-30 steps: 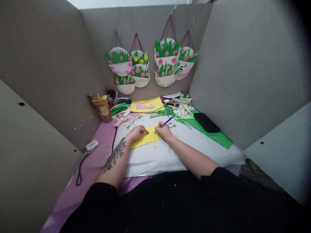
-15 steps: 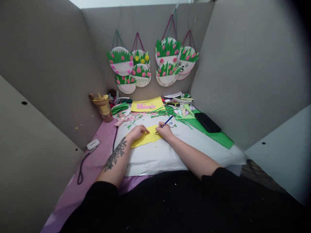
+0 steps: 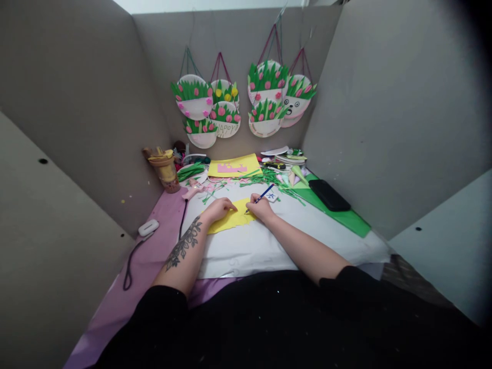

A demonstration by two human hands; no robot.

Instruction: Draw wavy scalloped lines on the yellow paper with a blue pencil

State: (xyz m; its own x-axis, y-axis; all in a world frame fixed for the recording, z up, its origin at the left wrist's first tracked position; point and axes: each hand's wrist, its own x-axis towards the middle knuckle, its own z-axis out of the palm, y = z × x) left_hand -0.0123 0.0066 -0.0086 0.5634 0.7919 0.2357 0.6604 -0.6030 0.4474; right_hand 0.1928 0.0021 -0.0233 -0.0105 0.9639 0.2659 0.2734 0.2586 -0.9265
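My right hand (image 3: 262,209) is closed around a blue pencil (image 3: 266,191), its tip down at the right part of a piece of yellow paper (image 3: 228,222). The paper lies flat on a white sheet and has an uneven near edge. Resting on the paper's left part is my left hand (image 3: 219,208), index finger stretched toward the pencil tip and the other fingers loosely bent, with nothing in them. A small white piece with blue marks (image 3: 272,196) lies just behind my right hand. Any lines drawn on the paper are too faint to make out.
Behind the paper lie green paper strips (image 3: 265,177), a yellow sheet with pink cutouts (image 3: 249,163) and a pink glue gun (image 3: 192,191). A black phone (image 3: 329,195) is at right, a cup (image 3: 166,171) and white case (image 3: 148,227) at left. Decorated paper plates (image 3: 198,108) hang behind.
The pencil tip has shifted very slightly on the yellow paper. My left hand stays in place, and the whole view has moved a little.
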